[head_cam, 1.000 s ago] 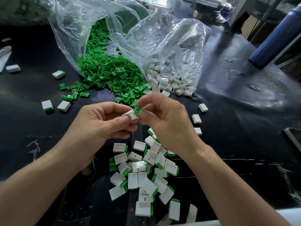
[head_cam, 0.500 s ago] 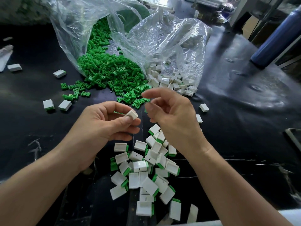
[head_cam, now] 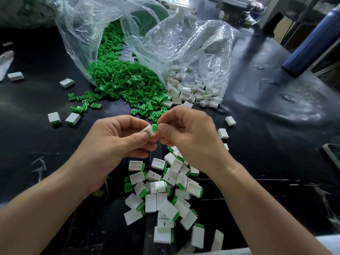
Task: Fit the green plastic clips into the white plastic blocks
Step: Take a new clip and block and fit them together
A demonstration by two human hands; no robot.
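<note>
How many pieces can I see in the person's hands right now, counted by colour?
White: 1, the white block pinched in the left hand
Green: 1, the green clip pinched in the right hand
Total: 2

Most of the green clip (head_cam: pixel 154 127) is hidden behind the thumb and forefinger of the right hand (head_cam: pixel 193 138). The thumb of the left hand (head_cam: pixel 114 142) covers part of the white block (head_cam: pixel 150 131), so whether the clip is seated in it cannot be told. The right wrist hides the upper right of the pile of fitted blocks (head_cam: pixel 161 199). At upper right a blue cylinder (head_cam: pixel 311 43) is cut by the frame's edge, as is a flat object (head_cam: pixel 334 153) at mid right. The gear (head_cam: pixel 239 6) along the top edge is blurred.
</note>
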